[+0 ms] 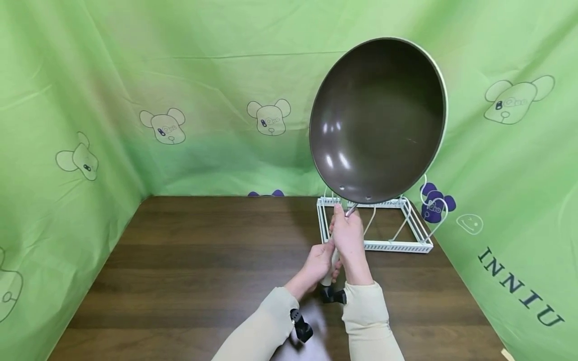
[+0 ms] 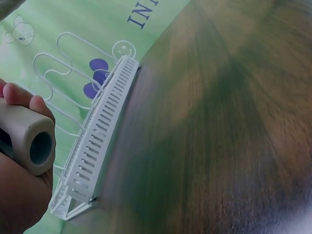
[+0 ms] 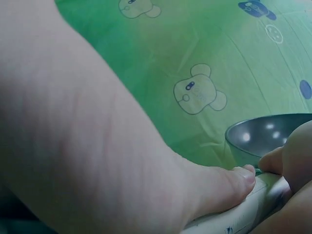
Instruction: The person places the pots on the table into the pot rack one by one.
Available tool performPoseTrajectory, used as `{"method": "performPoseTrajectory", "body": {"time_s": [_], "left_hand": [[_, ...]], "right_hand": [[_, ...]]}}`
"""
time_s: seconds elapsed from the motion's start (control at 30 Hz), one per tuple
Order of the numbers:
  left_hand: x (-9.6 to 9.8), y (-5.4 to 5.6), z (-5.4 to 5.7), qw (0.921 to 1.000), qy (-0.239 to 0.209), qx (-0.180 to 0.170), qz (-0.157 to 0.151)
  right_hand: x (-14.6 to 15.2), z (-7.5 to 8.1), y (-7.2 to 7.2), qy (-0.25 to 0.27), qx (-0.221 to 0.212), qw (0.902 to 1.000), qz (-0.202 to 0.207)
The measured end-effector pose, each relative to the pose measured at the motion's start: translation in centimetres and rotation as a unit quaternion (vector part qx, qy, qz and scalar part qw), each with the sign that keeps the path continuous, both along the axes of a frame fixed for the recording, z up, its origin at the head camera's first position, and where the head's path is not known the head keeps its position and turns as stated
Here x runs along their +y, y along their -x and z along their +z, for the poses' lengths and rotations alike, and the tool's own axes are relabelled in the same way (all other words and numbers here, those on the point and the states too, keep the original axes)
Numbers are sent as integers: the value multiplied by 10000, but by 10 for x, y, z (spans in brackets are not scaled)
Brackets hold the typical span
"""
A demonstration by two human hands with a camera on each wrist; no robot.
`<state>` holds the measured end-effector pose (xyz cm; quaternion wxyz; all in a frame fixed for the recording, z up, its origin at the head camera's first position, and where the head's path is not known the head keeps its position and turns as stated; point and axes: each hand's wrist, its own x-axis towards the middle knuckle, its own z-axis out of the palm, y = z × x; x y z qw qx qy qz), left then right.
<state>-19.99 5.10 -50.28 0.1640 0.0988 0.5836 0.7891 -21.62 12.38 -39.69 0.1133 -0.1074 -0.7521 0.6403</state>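
A large wok-like frying pan [image 1: 379, 120] with a dark inside and a pale outer rim is held up, its inside facing the head camera. Its pale handle [image 1: 336, 258] slants down between both hands. My right hand [image 1: 349, 238] grips it near the pan, thumb along the top. Just below, my left hand [image 1: 318, 263] holds the handle closer to its end, and in the left wrist view the hollow handle end [image 2: 41, 146] pokes out of the fingers. Behind the hands stands a white wire rack [image 1: 397, 245], partly hidden by the pan; whether they touch I cannot tell.
The rack's wire loops [image 1: 438, 215] rise at its right end. A brown wooden table [image 1: 180, 271] lies under everything, and a green printed cloth [image 1: 203, 75] hangs around its back and sides. Something small and pale [image 1: 508, 354] shows at the lower right edge.
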Motion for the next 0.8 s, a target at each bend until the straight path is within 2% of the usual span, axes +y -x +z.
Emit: {"method": "performPoseTrajectory", "body": {"time_s": [0.23,0.4,0.5,0.8], "left_hand": [[10,-3,3,9994,-243,-237,103],[15,-7,5,9989,-329,-308,106],[18,-9,6,9989,-346,-324,-29],[25,-11,8,9970,-396,-471,-465]], "right_hand": [[4,3,-5,-448,162,9983,-343],[7,4,-10,-1009,188,9923,-697],[10,3,-12,-1132,220,9896,-859],[18,4,-17,-1071,289,9871,-1152]]}}
